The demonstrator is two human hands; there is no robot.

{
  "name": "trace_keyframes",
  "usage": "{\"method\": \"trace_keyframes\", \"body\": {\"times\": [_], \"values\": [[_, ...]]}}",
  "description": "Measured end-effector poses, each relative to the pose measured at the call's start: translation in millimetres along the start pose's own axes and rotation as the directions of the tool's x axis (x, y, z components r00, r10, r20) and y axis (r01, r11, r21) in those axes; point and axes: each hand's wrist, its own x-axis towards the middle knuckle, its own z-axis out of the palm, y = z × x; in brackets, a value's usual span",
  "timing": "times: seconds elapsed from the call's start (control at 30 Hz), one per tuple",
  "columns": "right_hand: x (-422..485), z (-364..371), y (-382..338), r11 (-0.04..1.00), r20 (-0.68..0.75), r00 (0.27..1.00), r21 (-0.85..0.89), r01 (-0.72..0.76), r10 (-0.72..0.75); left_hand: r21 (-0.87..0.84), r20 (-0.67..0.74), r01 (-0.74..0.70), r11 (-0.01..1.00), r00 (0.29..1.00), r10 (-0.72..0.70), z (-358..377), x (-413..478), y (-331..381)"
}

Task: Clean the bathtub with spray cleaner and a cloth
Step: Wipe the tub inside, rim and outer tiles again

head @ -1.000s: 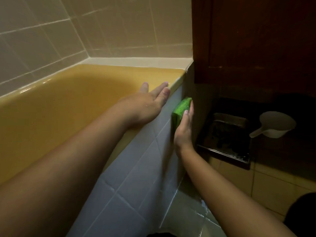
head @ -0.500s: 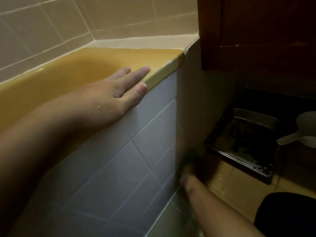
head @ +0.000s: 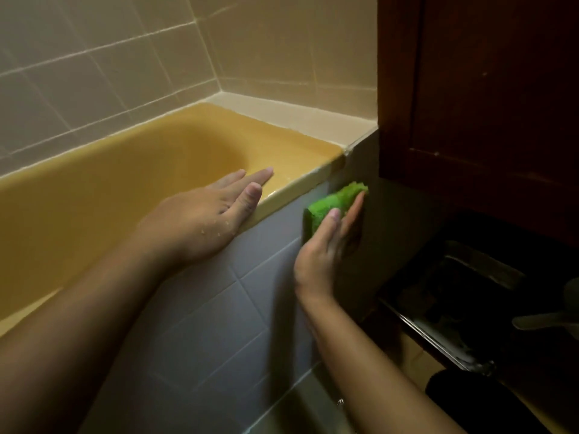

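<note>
Left forearm (head: 94, 324), right forearm (head: 360, 355) bare; water droplets (head: 216, 230) on back of left hand (head: 200, 220); fingernails (head: 254, 190) short.

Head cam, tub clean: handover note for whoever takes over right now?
Left hand: open, wet, flat on the front rim of the yellow bathtub.
Right hand: presses the green cloth flat against the tiled side panel, just under the rim's far corner.
Spray cleaner: not in view.
Done: cannot tell; rim looks wet near the corner.
Left: wipe the panel, probably the bathtub's inside too.
</note>
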Motion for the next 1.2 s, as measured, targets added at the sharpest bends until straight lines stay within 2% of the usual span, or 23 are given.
{"method": "trace_keyframes", "body": {"times": [0.07, 0.23, 0.3, 0.37, 0.47, 0.53, 0.6, 0.63, 0.7, 0.73, 0.77, 0.8, 0.83, 0.93, 1.0, 1.07, 1.2], "values": [[16.1, 3.7, -23.4, 0.982, 0.092, 0.979, -0.051, 0.184, -0.179, 0.018, -0.008, 0.045, 0.999, 0.999, -0.045, -0.4, -2.1, 4.7], [50.7, -10.0, -34.6, 0.898, 0.248, 0.909, -0.205, 0.388, -0.336, 0.03, -0.028, 0.111, 0.993, 0.994, -0.11, -0.9, -4.3, 11.7], [65.8, -11.6, -48.1, 0.819, 0.328, 0.842, -0.251, 0.516, -0.429, 0.017, -0.041, 0.142, 0.99, 0.989, -0.141, -0.1, -3.3, 11.1], [85.0, -6.8, -66.6, 0.718, 0.469, 0.739, -0.271, 0.641, -0.483, -0.011, -0.055, 0.177, 0.984, 0.983, -0.178, -0.6, -2.4, 9.7], [101.6, 10.1, -105.2, 0.528, 0.71, 0.581, -0.341, 0.778, -0.398, -0.057, -0.094, 0.251, 0.966, 0.962, -0.256, 2.7, -0.6, 7.7], [101.1, 22.6, -119.9, 0.434, 0.792, 0.525, -0.373, 0.82, -0.311, -0.141, -0.163, 0.339, 0.93, 0.919, -0.36, 3.7, 3.6, 1.1], [86.9, 23.3, -124.8, 0.408, 0.825, 0.44, -0.287, 0.867, -0.355, -0.186, -0.201, 0.427, 0.885, 0.865, -0.46, 5.6, 9.3, -12.4], [75.9, 18.8, -122.2, 0.423, 0.834, 0.363, -0.176, 0.889, -0.415, -0.179, -0.205, 0.451, 0.874, 0.852, -0.481, 7.4, 11.3, -20.4], [61.4, 6.2, -112.4, 0.437, 0.831, 0.208, 0.046, 0.898, -0.516, -0.154, -0.196, 0.48, 0.863, 0.842, -0.503, 8.6, 14.1, -29.9], [63.6, 0.9, -108.6, 0.424, 0.835, 0.151, 0.106, 0.899, -0.53, -0.154, -0.183, 0.49, 0.858, 0.839, -0.512, 8.2, 15.3, -31.1], [73.0, -3.1, -105.9, 0.412, 0.838, 0.125, 0.126, 0.903, -0.531, -0.163, -0.166, 0.499, 0.851, 0.836, -0.523, 8.2, 15.8, -31.9], [86.8, -5.7, -104.6, 0.413, 0.838, 0.137, 0.112, 0.904, -0.529, -0.169, -0.154, 0.507, 0.845, 0.833, -0.531, 7.6, 16.0, -31.0], [102.4, -7.8, -103.1, 0.432, 0.829, 0.187, 0.071, 0.899, -0.527, -0.171, -0.146, 0.514, 0.841, 0.831, -0.537, 7.3, 16.0, -29.8], [140.4, -10.4, -100.6, 0.526, 0.781, 0.411, -0.126, 0.841, -0.47, -0.181, -0.156, 0.524, 0.832, 0.82, -0.55, 9.7, 16.2, -29.4], [135.5, -5.6, -98.9, 0.555, 0.727, 0.508, -0.21, 0.805, -0.461, -0.192, -0.169, 0.525, 0.829, 0.815, -0.555, 11.0, 15.5, -28.9], [107.4, 3.7, -98.3, 0.531, 0.691, 0.511, -0.214, 0.82, -0.511, -0.212, -0.191, 0.518, 0.828, 0.81, -0.555, 10.9, 15.2, -28.5], [47.8, 17.1, -100.9, 0.42, 0.702, 0.34, -0.064, 0.905, -0.626, -0.237, -0.227, 0.489, 0.84, 0.812, -0.537, 9.7, 10.8, -30.8]]}}
